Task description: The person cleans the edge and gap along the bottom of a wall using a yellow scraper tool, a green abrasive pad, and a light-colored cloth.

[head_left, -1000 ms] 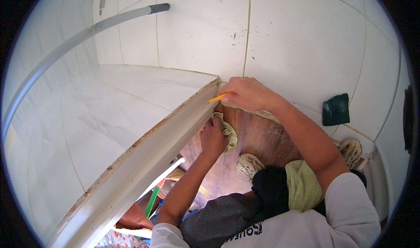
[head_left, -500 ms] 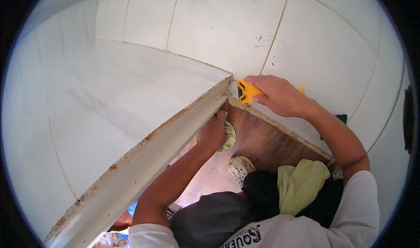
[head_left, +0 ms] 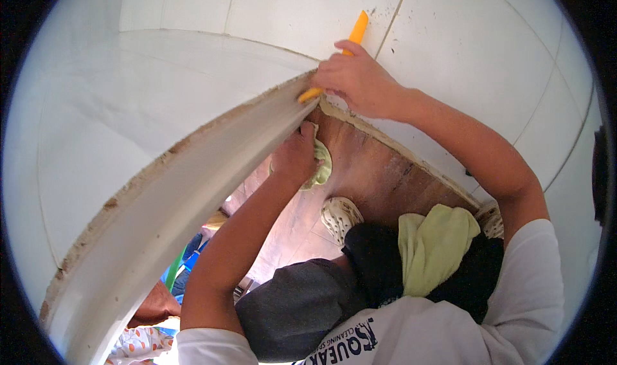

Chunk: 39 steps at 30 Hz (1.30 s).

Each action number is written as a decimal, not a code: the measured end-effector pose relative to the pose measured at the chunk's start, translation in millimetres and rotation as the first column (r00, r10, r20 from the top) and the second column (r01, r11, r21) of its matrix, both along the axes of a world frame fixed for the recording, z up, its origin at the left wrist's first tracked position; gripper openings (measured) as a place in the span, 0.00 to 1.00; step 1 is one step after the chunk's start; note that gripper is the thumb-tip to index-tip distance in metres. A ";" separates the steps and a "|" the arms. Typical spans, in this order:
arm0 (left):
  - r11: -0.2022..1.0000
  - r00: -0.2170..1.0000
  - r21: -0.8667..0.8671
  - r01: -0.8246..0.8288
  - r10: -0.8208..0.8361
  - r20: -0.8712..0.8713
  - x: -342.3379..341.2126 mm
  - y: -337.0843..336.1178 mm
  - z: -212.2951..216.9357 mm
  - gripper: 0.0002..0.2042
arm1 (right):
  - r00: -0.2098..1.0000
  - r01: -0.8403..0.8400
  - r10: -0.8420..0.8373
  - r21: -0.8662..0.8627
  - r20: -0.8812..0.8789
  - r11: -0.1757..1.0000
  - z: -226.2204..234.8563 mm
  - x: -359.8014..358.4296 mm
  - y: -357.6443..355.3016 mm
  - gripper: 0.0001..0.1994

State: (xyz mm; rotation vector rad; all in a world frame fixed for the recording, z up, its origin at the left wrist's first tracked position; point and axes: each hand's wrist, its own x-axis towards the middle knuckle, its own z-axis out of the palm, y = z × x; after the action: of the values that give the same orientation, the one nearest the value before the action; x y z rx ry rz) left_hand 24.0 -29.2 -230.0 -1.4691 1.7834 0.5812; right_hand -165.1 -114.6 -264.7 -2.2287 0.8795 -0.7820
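My right hand is closed round a yellow scraper. One end of it sticks up past my fingers; the other pokes out below them against the inner corner, where the rough edge of the white ledge meets the white-tiled surface. Lower down, my left hand grips a light green cloth, bunched over the brown floor beside the ledge's side face. The fingertips of that hand are partly hidden.
Another light green cloth lies over my dark-clothed leg. A cream clog with holes is on the brown floor. Past the ledge at lower left are a patterned fabric and blue and green items. A rough strip borders the floor.
My right hand has moved left to the corner and turned the scraper to a steep slant. The cloth stays in my left hand. The whole view has shifted.
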 end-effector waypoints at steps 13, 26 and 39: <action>0.985 0.993 -0.149 0.090 -0.101 -0.064 -4.4 2.4 6.5 0.31 | 0.979 0.063 -0.072 0.053 0.189 0.997 -20.2 4.6 7.1 0.11; 0.991 0.991 -0.122 0.055 -0.069 -0.118 0.9 3.4 3.6 0.30 | 0.944 0.082 -0.104 0.081 0.312 0.993 -10.1 7.5 11.5 0.14; 0.973 0.983 -0.198 0.117 -0.143 -0.119 4.7 5.8 1.5 0.32 | 0.945 0.181 -0.193 0.070 0.262 0.981 -22.2 11.7 20.5 0.14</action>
State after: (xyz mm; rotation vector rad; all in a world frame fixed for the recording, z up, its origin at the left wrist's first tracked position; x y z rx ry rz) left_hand 28.7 -23.3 -228.5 -1.4532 2.0705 0.4603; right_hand -153.5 -94.1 -287.0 -1.9593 0.9719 -1.1117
